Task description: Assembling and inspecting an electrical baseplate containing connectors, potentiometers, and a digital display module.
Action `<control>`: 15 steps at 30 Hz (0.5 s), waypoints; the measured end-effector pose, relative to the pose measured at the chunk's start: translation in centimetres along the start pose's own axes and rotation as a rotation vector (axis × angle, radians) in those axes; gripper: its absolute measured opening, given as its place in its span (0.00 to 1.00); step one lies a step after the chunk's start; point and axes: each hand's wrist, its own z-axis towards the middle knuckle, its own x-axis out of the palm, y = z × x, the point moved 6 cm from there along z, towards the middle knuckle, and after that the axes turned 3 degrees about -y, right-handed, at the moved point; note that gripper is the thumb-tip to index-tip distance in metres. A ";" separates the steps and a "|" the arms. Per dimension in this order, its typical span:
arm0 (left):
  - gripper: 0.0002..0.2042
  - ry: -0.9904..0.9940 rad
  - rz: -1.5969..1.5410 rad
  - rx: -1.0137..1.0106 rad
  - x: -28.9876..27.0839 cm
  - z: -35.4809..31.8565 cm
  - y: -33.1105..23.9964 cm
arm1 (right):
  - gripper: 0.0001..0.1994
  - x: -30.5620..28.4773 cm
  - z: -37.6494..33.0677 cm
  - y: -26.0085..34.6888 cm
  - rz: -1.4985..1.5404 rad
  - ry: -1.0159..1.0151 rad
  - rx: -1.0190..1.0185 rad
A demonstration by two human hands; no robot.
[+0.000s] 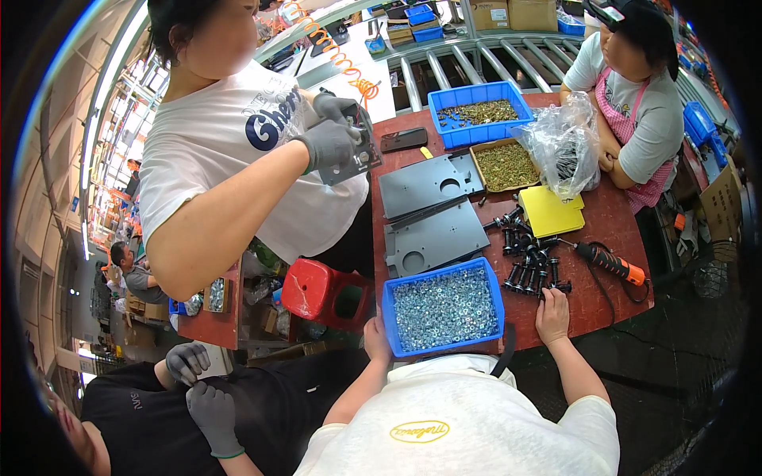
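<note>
The right hand (552, 315) lies flat, fingers loosely spread, touching the black bolts (530, 262) clustered on the red table (611, 222). They look small, hard and heavy for their size, likely to roll; best pinched by the shank. The left hand (375, 337) rests against the blue bin (442, 309) of washers, its fingers hidden, so I can't tell its grip.

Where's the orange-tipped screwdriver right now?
In the head view, the screwdriver lies on the red table, right side, just past the right hand, beside the black bolts and below the yellow pad.
</note>
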 end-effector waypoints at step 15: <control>0.21 0.008 0.009 -0.020 -0.1 -0.1 0.0 | 0.19 -0.2 0.0 0.0 0.003 0.003 -0.004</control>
